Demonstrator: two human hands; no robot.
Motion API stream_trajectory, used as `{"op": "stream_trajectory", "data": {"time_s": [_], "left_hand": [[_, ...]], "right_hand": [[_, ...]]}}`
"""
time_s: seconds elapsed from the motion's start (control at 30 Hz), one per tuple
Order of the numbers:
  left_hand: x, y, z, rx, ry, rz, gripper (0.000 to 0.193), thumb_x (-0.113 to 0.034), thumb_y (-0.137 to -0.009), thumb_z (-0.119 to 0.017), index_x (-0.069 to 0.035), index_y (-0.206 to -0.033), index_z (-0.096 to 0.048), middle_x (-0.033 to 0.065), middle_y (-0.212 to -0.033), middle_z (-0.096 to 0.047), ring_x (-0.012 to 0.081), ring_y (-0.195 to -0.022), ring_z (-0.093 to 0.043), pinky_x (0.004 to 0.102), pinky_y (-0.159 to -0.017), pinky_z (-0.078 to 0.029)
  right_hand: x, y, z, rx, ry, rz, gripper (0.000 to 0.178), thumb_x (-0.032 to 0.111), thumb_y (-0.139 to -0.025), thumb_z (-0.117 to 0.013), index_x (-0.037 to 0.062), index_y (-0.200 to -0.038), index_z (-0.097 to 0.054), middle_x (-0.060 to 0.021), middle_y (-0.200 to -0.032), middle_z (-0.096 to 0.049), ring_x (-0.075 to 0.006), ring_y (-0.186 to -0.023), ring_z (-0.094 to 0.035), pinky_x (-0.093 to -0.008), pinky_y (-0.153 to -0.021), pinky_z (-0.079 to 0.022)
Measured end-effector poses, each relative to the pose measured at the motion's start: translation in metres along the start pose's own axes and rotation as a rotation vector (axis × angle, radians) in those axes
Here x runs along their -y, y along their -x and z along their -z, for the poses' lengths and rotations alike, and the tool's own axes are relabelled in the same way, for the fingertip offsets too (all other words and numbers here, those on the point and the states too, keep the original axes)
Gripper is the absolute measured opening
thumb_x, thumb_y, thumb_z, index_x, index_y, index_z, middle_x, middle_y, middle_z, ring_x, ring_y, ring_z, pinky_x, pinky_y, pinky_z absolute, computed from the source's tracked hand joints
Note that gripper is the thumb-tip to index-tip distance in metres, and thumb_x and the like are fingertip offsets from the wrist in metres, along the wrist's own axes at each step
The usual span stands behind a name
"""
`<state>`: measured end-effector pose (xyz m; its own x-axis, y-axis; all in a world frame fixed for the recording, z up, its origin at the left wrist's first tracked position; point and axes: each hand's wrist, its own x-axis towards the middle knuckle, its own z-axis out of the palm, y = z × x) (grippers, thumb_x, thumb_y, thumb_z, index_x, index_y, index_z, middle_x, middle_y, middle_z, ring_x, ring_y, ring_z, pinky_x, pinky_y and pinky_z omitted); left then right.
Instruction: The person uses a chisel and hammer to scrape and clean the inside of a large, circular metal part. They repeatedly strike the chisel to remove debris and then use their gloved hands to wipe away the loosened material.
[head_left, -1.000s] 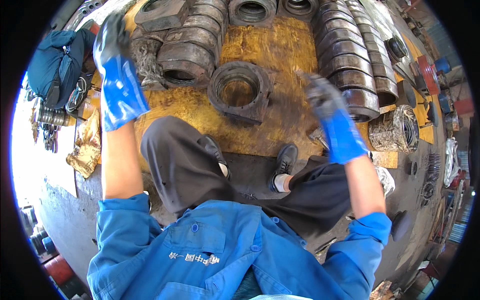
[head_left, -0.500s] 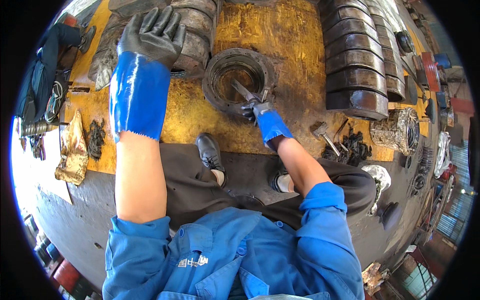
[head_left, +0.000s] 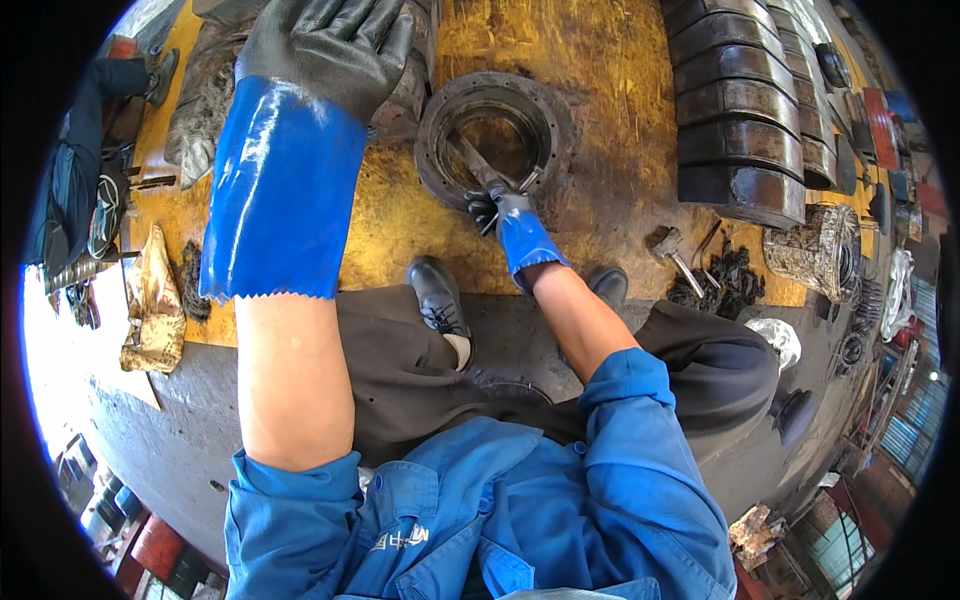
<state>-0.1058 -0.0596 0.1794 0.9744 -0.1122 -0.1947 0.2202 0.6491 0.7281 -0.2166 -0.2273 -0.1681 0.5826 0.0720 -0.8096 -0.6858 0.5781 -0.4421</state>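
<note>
My left hand (head_left: 325, 55), in a black glove with a long blue cuff, is raised close to the camera at the top left. It is open and holds nothing; the fingertips are cut off by the frame edge. A thick, dark metal ring (head_left: 562, 140) with bolt holes round its flange lies on the yellow, oil-stained worktop. At its near rim my right hand (head_left: 505, 208), gloved the same way, is closed round a flat metal tool (head_left: 472, 157). The tool's narrow end points into the ring's opening. The glove hides its grip, so its exact kind is unclear.
Rows of curved dark metal shells (head_left: 735, 110) stand at the right. Near them lie a hammer (head_left: 682, 262), black rags (head_left: 735, 275) and a grimy cylinder (head_left: 805, 250). A stained cloth (head_left: 155, 310) hangs over the left edge. Another person's leg (head_left: 80, 150) shows at far left.
My left hand has come higher and nearer the camera. My right hand stays at the ring's near rim with the flat tool. The whole view has shifted slightly.
</note>
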Motion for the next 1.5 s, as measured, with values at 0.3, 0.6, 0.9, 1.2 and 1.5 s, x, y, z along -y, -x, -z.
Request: {"op": "stream_trajectory", "data": {"time_s": [0.3,0.6,0.9,1.2,1.5], "left_hand": [[0.006,-0.003,-0.01,0.022,-0.03,0.021,0.06,-0.038,-0.107,-0.027,-0.005,-0.157,-0.023,0.0183,-0.162,-0.028,0.0347,-0.15,-0.028,0.0555,-0.122,-0.025],[0.011,0.001,-0.011,0.026,-0.055,0.039,0.06,-0.038,-0.107,-0.028,-0.006,-0.157,-0.023,0.0183,-0.162,-0.028,0.0347,-0.15,-0.027,0.0556,-0.123,-0.025],[0.014,0.0,-0.016,0.031,-0.068,0.049,0.06,-0.038,-0.107,-0.028,-0.006,-0.157,-0.022,0.0182,-0.162,-0.027,0.0347,-0.15,-0.027,0.0556,-0.123,-0.024],[0.017,0.003,-0.018,0.034,-0.079,0.064,0.06,-0.038,-0.107,-0.028,-0.006,-0.158,-0.022,0.0182,-0.162,-0.027,0.0347,-0.151,-0.026,0.0557,-0.123,-0.024],[0.02,0.005,-0.021,0.039,-0.078,0.069,0.061,-0.038,-0.107,-0.028,-0.006,-0.158,-0.021,0.0181,-0.163,-0.026,0.0346,-0.151,-0.026,0.0557,-0.123,-0.024]], "right_hand": [[-0.005,0.009,0.002,-0.031,0.073,0.172,0.036,0.038,-0.1,-0.057,0.0041,-0.104,-0.067,-0.0155,-0.092,-0.073,-0.0236,-0.064,-0.063,-0.036,-0.054,-0.046],[-0.013,0.051,0.016,-0.186,1.152,0.7,0.042,0.036,-0.106,-0.035,0.0046,-0.114,-0.062,-0.0263,-0.111,-0.063,-0.0401,-0.099,-0.059,-0.0477,-0.085,-0.046],[0.002,0.028,-0.001,-0.095,0.275,0.189,0.039,0.038,-0.104,-0.045,0.0052,-0.103,-0.066,-0.0188,-0.095,-0.068,-0.0308,-0.078,-0.059,-0.042,-0.067,-0.045],[0.004,0.022,-0.008,-0.08,0.127,0.113,0.039,0.041,-0.101,-0.055,0.0059,-0.093,-0.07,-0.0112,-0.08,-0.072,-0.0214,-0.057,-0.059,-0.0362,-0.05,-0.044],[0.009,0.023,-0.013,-0.096,0.144,0.086,0.04,0.041,-0.101,-0.058,0.0052,-0.086,-0.072,-0.0085,-0.074,-0.074,-0.0177,-0.047,-0.058,-0.0341,-0.042,-0.044]]}}
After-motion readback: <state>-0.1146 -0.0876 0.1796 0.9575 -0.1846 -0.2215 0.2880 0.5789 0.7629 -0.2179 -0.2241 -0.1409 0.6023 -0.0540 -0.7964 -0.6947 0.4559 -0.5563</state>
